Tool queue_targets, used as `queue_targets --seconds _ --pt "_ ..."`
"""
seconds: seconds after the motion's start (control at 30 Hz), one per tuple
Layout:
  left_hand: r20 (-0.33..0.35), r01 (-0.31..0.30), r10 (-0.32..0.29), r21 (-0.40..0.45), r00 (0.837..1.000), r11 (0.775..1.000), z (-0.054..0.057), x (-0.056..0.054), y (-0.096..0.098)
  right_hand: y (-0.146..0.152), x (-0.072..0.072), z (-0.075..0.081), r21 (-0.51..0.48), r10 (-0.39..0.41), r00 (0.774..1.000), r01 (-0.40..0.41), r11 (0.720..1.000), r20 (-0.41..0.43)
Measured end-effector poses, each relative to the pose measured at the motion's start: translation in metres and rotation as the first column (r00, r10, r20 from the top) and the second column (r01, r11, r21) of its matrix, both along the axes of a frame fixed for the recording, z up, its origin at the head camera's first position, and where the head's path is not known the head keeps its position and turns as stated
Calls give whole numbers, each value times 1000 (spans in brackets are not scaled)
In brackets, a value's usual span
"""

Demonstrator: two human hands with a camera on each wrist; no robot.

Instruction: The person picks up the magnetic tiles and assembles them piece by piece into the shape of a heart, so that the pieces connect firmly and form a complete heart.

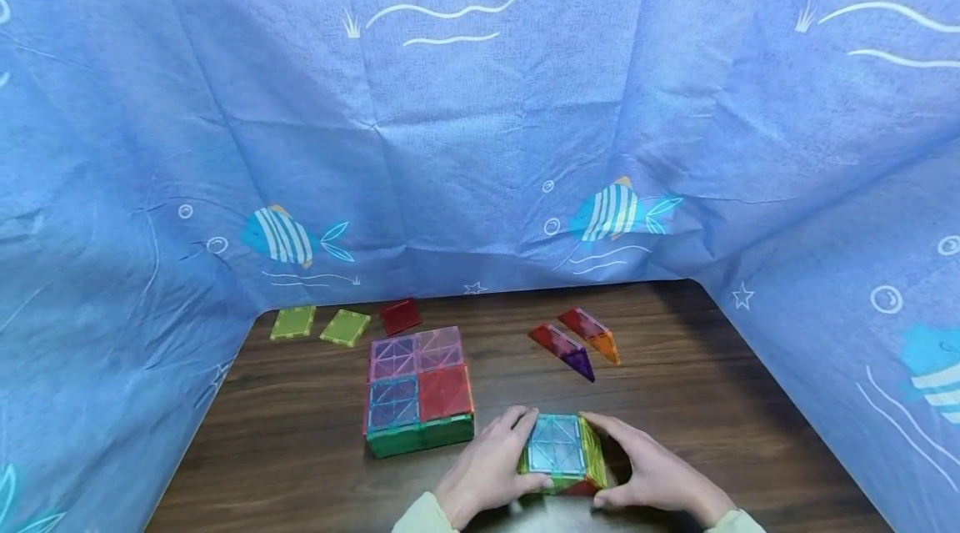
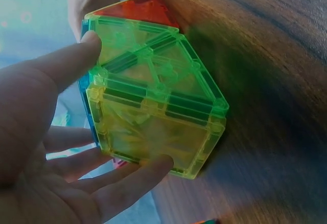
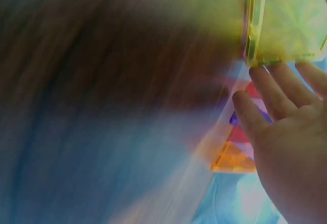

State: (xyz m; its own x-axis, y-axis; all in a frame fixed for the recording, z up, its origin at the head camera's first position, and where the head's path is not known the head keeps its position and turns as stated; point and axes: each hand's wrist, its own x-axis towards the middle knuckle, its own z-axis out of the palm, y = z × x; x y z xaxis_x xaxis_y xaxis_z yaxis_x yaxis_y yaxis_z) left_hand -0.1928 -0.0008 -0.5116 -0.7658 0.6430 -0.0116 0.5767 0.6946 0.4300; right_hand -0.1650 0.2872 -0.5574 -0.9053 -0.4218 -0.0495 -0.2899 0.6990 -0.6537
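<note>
Low at the front of the table stands a small block of translucent magnetic tiles (image 1: 557,444), its top a light blue square. My left hand (image 1: 491,462) holds it from the left, thumb at the near face and fingers along the left side. In the left wrist view that near face has green triangle tiles (image 2: 163,65) and a red triangle tile (image 2: 145,10), beside a yellow square tile (image 2: 153,132). On the right side, my right hand (image 1: 656,466) has extended fingertips at the far edge of another yellow tile (image 3: 291,22); its thumb is by the near right corner.
Left of the hands sits a larger tile box (image 1: 420,437) with purple, pink, blue and red squares on top. Two yellow-green tiles (image 1: 293,322) and a red tile (image 1: 401,316) lie behind it. Two multicoloured tile pieces (image 1: 562,349) lie back right. Blue fabric (image 1: 480,141) surrounds the table.
</note>
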Motion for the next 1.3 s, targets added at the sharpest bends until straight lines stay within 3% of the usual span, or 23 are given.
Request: queue_targets --seconds 0.57,0.8,1.1,1.3 --pt "-50 2 -2 1 999 1000 -5 -1 -2 -9 -3 6 19 13 1000 -12 1000 -9" --pt "-23 2 -2 10 1000 1000 -8 -1 -3 -9 -2 7 29 18 1000 -18 999 -13" --pt "79 5 -5 6 997 1000 -7 -3 -6 -9 -4 9 13 17 1000 -17 1000 15" --pt "95 -8 8 -4 995 1000 -5 -6 -8 -7 -8 9 21 32 999 -33 999 37"
